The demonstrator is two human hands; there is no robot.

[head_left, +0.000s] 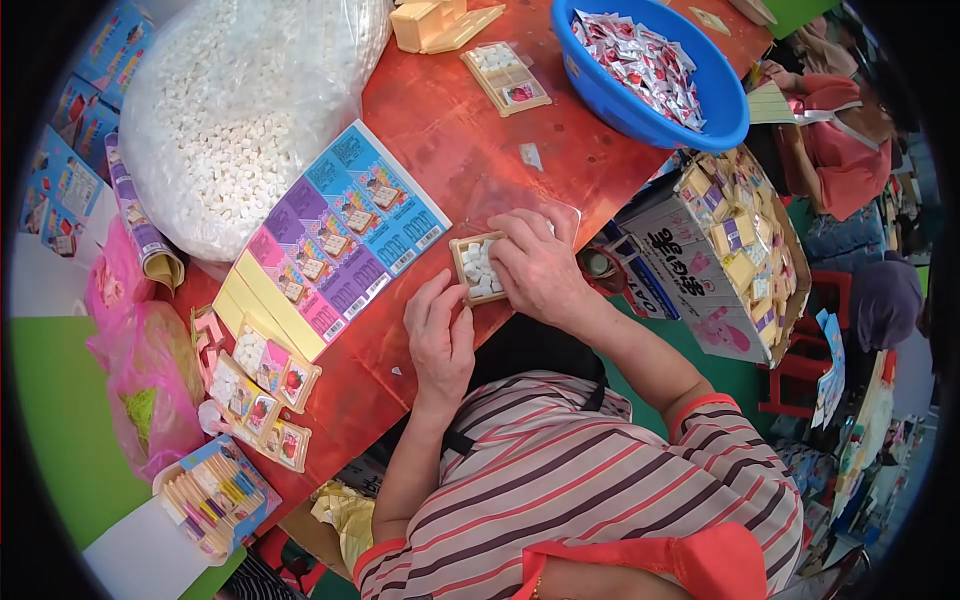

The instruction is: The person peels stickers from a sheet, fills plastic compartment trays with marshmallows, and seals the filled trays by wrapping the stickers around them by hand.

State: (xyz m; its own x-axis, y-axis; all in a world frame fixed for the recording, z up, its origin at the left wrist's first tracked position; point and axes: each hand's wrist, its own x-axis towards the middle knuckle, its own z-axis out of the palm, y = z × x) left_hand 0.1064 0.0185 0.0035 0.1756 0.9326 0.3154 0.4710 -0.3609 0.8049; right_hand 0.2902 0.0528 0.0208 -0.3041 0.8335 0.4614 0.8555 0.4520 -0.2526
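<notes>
Between my hands, on the red table, lies a small cream plastic tray (480, 268) with white cube-like pieces in it. My right hand (543, 262) grips the tray's right side, its curled fingers covering part of the pieces. At the tray's lower left is my left hand (441, 335), fingers loosely bent and apart, fingertips at or very near the edge. A clear plastic piece (566, 222) shows just beyond my right hand. Left of the tray, a sheet of colourful printed labels (340, 230) lies on the table.
A large clear bag (250, 120) of white pieces stands at upper left. A blue basin (655, 70) holds small packets. Another tray (506, 78) lies near it. A carton (700, 260) of packed trays is right. Filled trays (260, 390) lie left. A person (840, 145) sits at upper right.
</notes>
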